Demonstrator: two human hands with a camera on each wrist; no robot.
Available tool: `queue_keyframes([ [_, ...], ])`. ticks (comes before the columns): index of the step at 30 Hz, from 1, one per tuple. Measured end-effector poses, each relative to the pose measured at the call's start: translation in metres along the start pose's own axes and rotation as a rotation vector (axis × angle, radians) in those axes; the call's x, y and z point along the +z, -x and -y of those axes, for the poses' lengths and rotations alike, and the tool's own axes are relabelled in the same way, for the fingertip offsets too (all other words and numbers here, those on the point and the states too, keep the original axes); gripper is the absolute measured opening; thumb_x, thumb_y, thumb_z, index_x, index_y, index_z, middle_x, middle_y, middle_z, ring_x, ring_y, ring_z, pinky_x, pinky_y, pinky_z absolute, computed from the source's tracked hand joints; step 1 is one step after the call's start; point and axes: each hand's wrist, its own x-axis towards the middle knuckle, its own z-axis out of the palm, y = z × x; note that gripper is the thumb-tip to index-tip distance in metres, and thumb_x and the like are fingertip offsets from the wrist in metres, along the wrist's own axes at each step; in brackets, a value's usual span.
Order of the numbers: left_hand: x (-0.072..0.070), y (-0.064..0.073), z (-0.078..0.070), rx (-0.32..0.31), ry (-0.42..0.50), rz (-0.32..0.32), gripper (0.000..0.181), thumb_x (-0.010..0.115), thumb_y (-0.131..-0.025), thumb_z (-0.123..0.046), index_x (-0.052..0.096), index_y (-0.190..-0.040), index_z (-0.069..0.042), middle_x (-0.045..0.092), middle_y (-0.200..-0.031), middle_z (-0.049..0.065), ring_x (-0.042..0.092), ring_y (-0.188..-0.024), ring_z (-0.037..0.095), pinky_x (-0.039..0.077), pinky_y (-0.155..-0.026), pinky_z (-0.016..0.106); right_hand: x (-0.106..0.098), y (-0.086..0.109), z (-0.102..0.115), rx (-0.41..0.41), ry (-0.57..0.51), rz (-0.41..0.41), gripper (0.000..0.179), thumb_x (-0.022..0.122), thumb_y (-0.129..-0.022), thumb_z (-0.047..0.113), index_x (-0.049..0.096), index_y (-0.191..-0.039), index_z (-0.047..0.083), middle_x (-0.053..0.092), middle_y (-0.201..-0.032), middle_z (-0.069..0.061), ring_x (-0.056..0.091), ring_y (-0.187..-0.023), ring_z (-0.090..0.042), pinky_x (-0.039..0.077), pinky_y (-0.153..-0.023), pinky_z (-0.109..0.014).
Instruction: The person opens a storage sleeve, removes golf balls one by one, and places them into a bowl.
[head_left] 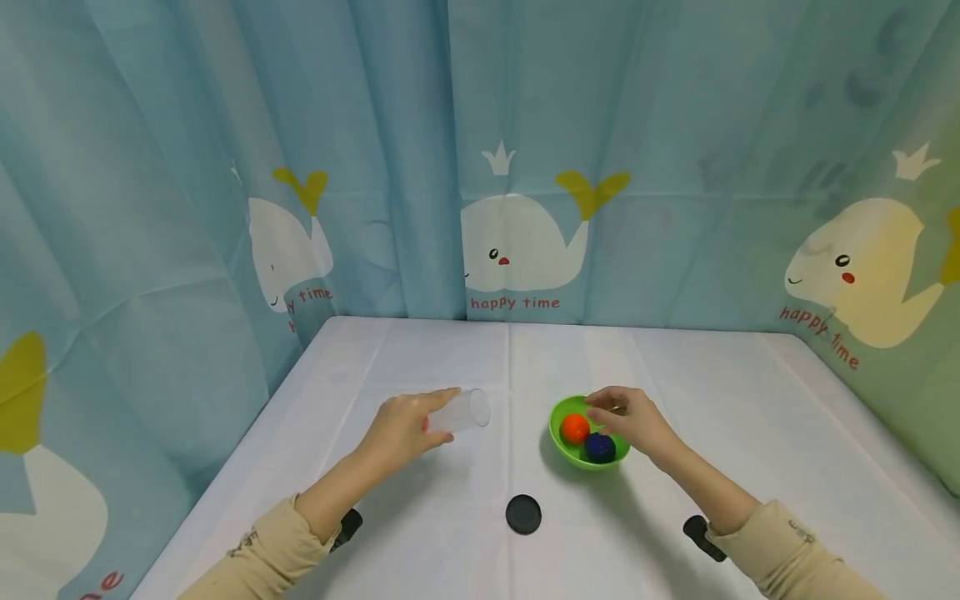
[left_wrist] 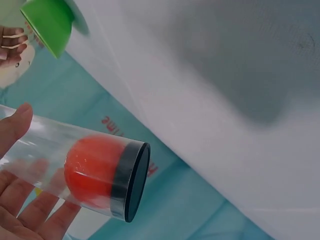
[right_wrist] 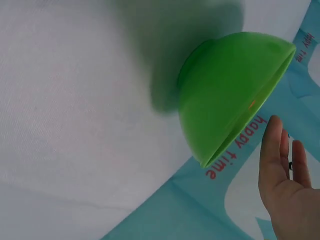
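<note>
My left hand (head_left: 397, 427) grips a clear plastic tube (head_left: 471, 408), held tilted above the white table with its open end facing right. In the left wrist view a red-orange ball (left_wrist: 95, 170) lies inside, against the black cap (left_wrist: 134, 182) on the tube's far end. Over the right rim of a green bowl (head_left: 592, 465) hovers my right hand (head_left: 633, 419), fingers loosely bent and holding nothing. An orange ball (head_left: 575, 428) and a dark blue ball (head_left: 599, 447) sit in the bowl. The right wrist view shows the fingers beside the bowl's rim.
A round black lid (head_left: 523, 514) lies flat on the white-covered table (head_left: 465, 542), in front of the bowl and between the forearms. Blue curtains (head_left: 405, 167) with whale prints hang behind the table and along its sides.
</note>
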Motion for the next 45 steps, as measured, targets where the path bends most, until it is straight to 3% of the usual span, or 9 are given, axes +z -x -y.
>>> queue_keyframes([
  [5,0.001,0.0,-0.002,-0.002,0.008,0.011,0.059,0.083,-0.068,-0.015,0.063,-0.123,-0.011,0.069,-0.081,0.001,0.033,-0.048,0.001,0.031,-0.048,0.016,0.0,0.0,0.0,0.099,-0.185,0.019,0.037,0.055,-0.094,0.013,0.052,-0.119,-0.015,0.062,-0.111,-0.025,0.066,-0.092,-0.023,0.057,-0.078,-0.031],
  [10,0.001,-0.001,-0.003,0.024,0.014,0.012,0.059,0.082,-0.069,-0.013,0.062,-0.125,-0.008,0.07,-0.111,0.008,0.036,-0.05,0.001,0.034,-0.049,0.015,-0.002,-0.002,-0.001,0.151,-0.376,0.052,0.041,0.052,-0.096,0.013,0.047,-0.123,-0.017,0.065,-0.101,-0.01,0.066,-0.083,-0.012,0.056,-0.079,-0.026],
  [13,0.002,-0.003,-0.004,0.044,0.014,0.019,0.06,0.081,-0.071,-0.011,0.06,-0.126,-0.005,0.067,-0.117,0.012,0.043,-0.053,0.004,0.041,-0.053,0.017,-0.003,-0.001,0.0,0.19,-0.544,0.102,0.043,0.052,-0.096,0.014,0.044,-0.126,-0.015,0.062,-0.099,-0.003,0.066,-0.084,-0.01,0.056,-0.081,-0.025],
  [17,0.0,-0.004,-0.009,0.06,-0.003,0.008,0.06,0.081,-0.072,-0.012,0.059,-0.128,-0.006,0.067,-0.113,0.012,0.061,-0.073,0.016,0.053,-0.07,0.03,-0.001,0.002,0.007,0.259,-0.778,0.173,0.04,0.052,-0.097,0.015,0.044,-0.127,-0.01,0.063,-0.098,-0.003,0.067,-0.088,-0.012,0.055,-0.082,-0.025],
  [20,0.0,-0.005,-0.01,0.07,-0.016,-0.007,0.061,0.081,-0.072,-0.013,0.059,-0.128,-0.009,0.067,-0.109,0.009,0.064,-0.094,0.024,0.054,-0.082,0.04,0.003,0.004,0.014,0.312,-0.887,0.194,0.036,0.05,-0.097,0.013,0.044,-0.126,-0.006,0.064,-0.095,-0.004,0.067,-0.087,-0.012,0.055,-0.082,-0.024],
  [26,0.001,-0.005,-0.012,0.078,-0.006,-0.025,0.061,0.082,-0.071,-0.012,0.059,-0.127,-0.01,0.066,-0.11,0.008,0.062,-0.102,0.028,0.053,-0.085,0.042,0.008,0.004,0.02,0.382,-0.958,0.166,0.039,0.047,-0.098,0.012,0.038,-0.131,-0.006,0.061,-0.098,-0.006,0.066,-0.088,-0.014,0.055,-0.084,-0.025],
  [30,0.001,-0.003,-0.011,0.079,0.0,-0.028,0.061,0.082,-0.071,-0.011,0.059,-0.128,-0.01,0.066,-0.11,0.008,0.062,-0.104,0.028,0.053,-0.086,0.042,0.009,0.003,0.022,0.408,-0.997,0.16,0.032,0.048,-0.098,0.017,0.043,-0.124,-0.002,0.058,-0.103,-0.008,0.064,-0.091,-0.016,0.054,-0.085,-0.026],
  [36,0.002,-0.005,-0.012,0.091,0.006,-0.033,0.062,0.081,-0.071,-0.01,0.059,-0.128,-0.011,0.065,-0.113,0.008,0.06,-0.106,0.027,0.052,-0.087,0.042,0.011,0.004,0.025,0.401,-1.025,0.193,0.02,0.049,-0.098,0.019,0.057,-0.11,0.006,0.056,-0.106,-0.008,0.062,-0.094,-0.017,0.054,-0.087,-0.027],
  [45,0.002,-0.011,-0.019,0.148,-0.068,-0.003,0.061,0.081,-0.072,-0.014,0.059,-0.129,-0.012,0.064,-0.113,0.005,0.059,-0.105,0.024,0.051,-0.087,0.041,0.02,0.005,0.029,0.376,-1.033,0.241,0.017,0.046,-0.099,0.017,0.06,-0.099,0.009,0.059,-0.098,-0.006,0.062,-0.09,-0.016,0.054,-0.085,-0.027],
])
